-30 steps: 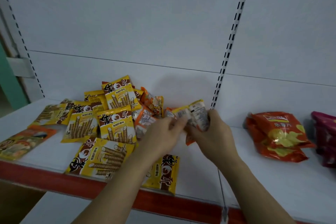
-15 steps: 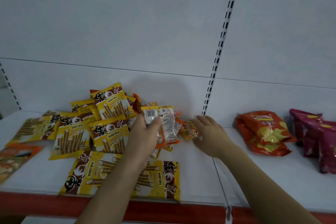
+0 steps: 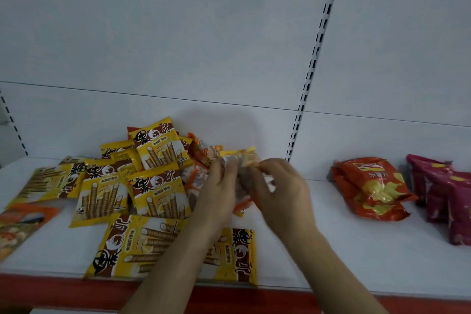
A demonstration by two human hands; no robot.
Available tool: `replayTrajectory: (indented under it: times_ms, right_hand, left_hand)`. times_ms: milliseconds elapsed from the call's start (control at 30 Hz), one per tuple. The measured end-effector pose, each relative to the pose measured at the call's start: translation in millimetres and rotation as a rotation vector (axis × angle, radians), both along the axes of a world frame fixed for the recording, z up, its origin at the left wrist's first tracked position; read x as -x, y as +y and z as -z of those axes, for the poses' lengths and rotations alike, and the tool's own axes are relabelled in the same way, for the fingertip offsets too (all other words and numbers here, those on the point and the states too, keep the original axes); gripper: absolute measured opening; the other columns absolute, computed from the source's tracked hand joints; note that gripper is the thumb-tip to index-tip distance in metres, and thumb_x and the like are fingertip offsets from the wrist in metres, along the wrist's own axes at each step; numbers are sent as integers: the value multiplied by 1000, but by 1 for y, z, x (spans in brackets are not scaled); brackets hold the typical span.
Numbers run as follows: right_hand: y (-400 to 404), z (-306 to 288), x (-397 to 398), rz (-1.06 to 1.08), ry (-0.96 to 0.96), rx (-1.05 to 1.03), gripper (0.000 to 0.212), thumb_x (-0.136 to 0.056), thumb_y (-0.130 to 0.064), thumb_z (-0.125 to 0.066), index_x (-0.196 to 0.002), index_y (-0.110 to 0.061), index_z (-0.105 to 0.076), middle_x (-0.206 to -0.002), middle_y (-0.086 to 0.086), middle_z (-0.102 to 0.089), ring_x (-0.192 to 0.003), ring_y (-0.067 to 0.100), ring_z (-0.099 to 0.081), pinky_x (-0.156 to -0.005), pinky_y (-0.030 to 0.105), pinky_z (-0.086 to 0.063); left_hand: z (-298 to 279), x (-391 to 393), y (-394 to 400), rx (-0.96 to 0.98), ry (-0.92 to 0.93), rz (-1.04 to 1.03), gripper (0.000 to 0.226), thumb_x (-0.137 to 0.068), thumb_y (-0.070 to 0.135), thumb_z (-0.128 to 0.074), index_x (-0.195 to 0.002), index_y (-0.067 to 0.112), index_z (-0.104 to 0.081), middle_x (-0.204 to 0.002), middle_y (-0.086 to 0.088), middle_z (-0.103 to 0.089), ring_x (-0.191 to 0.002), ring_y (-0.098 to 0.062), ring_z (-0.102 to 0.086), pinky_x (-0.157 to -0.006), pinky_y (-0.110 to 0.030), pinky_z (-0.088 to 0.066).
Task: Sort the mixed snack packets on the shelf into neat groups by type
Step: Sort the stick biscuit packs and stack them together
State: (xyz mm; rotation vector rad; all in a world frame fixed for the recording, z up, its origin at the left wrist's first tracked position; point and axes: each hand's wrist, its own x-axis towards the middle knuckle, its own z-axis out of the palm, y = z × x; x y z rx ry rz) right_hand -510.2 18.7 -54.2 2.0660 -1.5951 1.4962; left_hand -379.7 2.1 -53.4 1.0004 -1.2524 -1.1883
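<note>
Both of your hands are holding the same small bundle of orange packets (image 3: 244, 168) above the shelf (image 3: 305, 237), just right of the yellow heap: the left hand (image 3: 216, 191) has its fingers curled around the left side of the bundle, and the right hand (image 3: 280, 186) pinches its top edge between thumb and fingertips. The packets look thin and slippery, so if you release one hand too early, I think some could slide out and fall back between the yellow wafer-roll packets (image 3: 158, 191), and you would have to search for them again. More small orange packets (image 3: 201, 153) lie half buried in that heap, so it is easy to miss one. Two yellow packets at the front (image 3: 237, 255) lie right at the red shelf edge (image 3: 51, 285) under your forearms; a careless movement of an arm could push them off. Also take care where you put the bundle: the orange chip bags (image 3: 369, 186) on the right have a similar colour but are another type, beside the magenta bags (image 3: 448, 194).
</note>
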Motion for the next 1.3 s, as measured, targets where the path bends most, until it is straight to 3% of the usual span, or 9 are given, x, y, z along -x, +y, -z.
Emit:
replayTrajectory:
  times_ms: [133, 267, 400, 500, 733, 867, 1067, 1200, 1300]
  right_hand:
    - [6, -1, -15, -243, -144, -217, 24, -105, -19, -48, -107, -24, -72, -93, -13, -71, -88, 7, -65, -78, 27, -54]
    - [-13, -3, 4, -235, -622, -362, 26, -103, -12, -51, -122, -22, -65, -96, -6, -77, -91, 11, -73, -82, 34, -60]
    - [-48, 9, 12, 179, -48, -749, 35, -96, -48, -54, -89, -16, -68, -73, -3, -68, -69, 16, -66, -60, 29, -52]
    - [-63, 25, 3, 241, 37, -909, 36, -89, -53, -56, -79, -19, -60, -75, 1, -63, -66, 17, -61, -55, 25, -44]
    - [-50, 5, 22, 283, -262, -504, 29, -99, -27, -53, -73, -14, -51, -65, 1, -55, -61, 21, -52, -49, 29, -33]
    - [-30, -22, 14, -36, -579, -394, 22, -98, -28, -61, -81, -15, -60, -70, 4, -67, -62, 21, -61, -51, 38, -47]
    - [-18, -10, -14, -123, -224, -345, 27, -97, -39, -62, -76, -22, -60, -73, -3, -64, -67, 12, -60, -57, 29, -51]
    - [-42, -8, 1, -208, -352, -469, 27, -101, -44, -49, -108, -29, -71, -102, -8, -70, -93, 10, -66, -81, 34, -57]
    - [-71, -2, 17, 61, -158, -620, 48, -101, -46, -48, -138, -17, -55, -128, 4, -66, -117, 24, -61, -94, 30, -46]
  left_hand:
    - [2, -8, -1, 78, -15, -55, 34, -89, 59, -60, -116, 36, -57, -104, 12, -76, -95, -2, -73, -75, -20, -60]
    - [7, -28, -9, 15, 9, -192, 17, -98, 41, -65, -114, 37, -58, -108, 10, -73, -90, -8, -74, -81, -36, -62]
    - [6, -40, -9, 60, -47, -230, 12, -95, 46, -68, -104, 44, -62, -104, 13, -75, -90, -8, -76, -80, -37, -64]
    - [6, -43, -8, 63, -46, -252, 9, -95, 42, -68, -101, 43, -61, -105, 11, -75, -91, -11, -76, -78, -37, -64]
    - [10, -47, -12, -14, -150, -337, 27, -102, 41, -59, -126, 32, -52, -115, 4, -70, -99, -19, -72, -82, -40, -62]
    - [9, -36, -16, -35, -172, -305, 15, -102, 42, -59, -116, 36, -56, -108, 7, -72, -98, -20, -72, -88, -49, -60]
    - [2, -22, -14, -147, 84, -69, 97, -61, 88, -72, -134, 28, -55, -113, -5, -77, -94, -27, -78, -83, -54, -63]
    - [5, -32, -17, -78, 62, -144, 46, -84, 47, -81, -125, 36, -64, -111, 6, -78, -97, -20, -78, -88, -52, -61]
    - [1, -44, -16, -65, 109, -224, 59, -83, 51, -80, -134, 35, -56, -115, 10, -76, -104, -18, -75, -94, -50, -59]
